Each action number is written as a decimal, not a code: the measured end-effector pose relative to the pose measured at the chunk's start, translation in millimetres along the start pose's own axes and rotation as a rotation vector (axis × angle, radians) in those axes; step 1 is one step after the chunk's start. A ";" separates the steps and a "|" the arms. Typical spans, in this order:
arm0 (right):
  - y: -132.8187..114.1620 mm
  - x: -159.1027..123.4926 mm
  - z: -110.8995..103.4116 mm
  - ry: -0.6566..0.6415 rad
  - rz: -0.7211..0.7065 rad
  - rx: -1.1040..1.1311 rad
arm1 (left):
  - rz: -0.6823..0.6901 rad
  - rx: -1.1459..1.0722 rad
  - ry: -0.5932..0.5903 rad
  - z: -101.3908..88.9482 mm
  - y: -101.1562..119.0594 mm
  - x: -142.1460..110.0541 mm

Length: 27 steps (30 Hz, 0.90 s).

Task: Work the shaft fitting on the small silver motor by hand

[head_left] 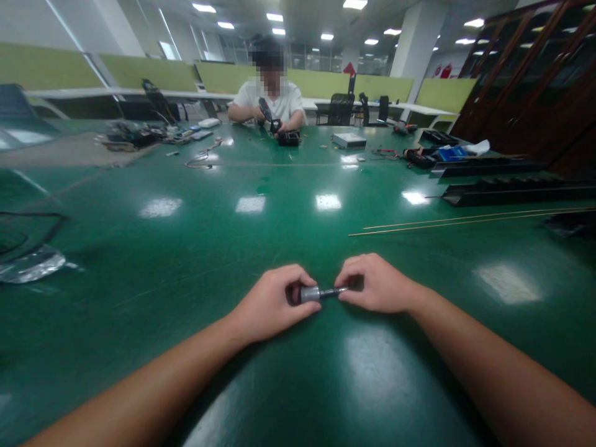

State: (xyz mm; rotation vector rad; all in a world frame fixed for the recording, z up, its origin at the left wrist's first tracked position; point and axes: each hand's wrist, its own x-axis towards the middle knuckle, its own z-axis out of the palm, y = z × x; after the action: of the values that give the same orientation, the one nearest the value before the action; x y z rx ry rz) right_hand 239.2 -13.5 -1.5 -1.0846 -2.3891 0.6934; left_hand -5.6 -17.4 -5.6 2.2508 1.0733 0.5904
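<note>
Low over the green table, my left hand point(274, 301) is closed round a short grey cylinder point(310, 294), thumb and fingers on its sides. A thin dark shaft point(328, 293) sticks out of the cylinder's right end. My right hand point(375, 284) pinches the far end of this shaft between thumb and fingertips. The two parts lie in one line, level, and meet between my hands. Their exact kind is too small to make out, and my left fingers hide the cylinder's left end.
Two thin brass-coloured rods point(419, 226) lie right of centre, near long black metal channels point(503, 192). Opposite sits a person in a white shirt point(293, 96), holding a black tool. A white box point(349, 141) and a cluttered pile of parts point(133, 132) stand further back on the green table point(195, 236).
</note>
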 end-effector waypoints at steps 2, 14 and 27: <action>0.6 -0.4 -1.4 -0.007 0.004 0.000 | -0.004 -0.006 -0.003 0.3 -0.3 -0.3; 8.9 -3.9 -9.5 -0.038 0.040 -0.001 | -0.022 -0.014 -0.009 -0.7 0.0 -1.9; 18.7 -6.3 -20.2 -0.081 0.128 0.040 | -0.022 -0.010 -0.009 -1.4 1.8 -1.7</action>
State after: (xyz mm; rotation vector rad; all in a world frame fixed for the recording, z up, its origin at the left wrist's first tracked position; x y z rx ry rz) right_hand 264.9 -2.5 2.1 -1.2232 -2.3779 0.8400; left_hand -6.4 -19.2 -3.7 2.2278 1.0873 0.5752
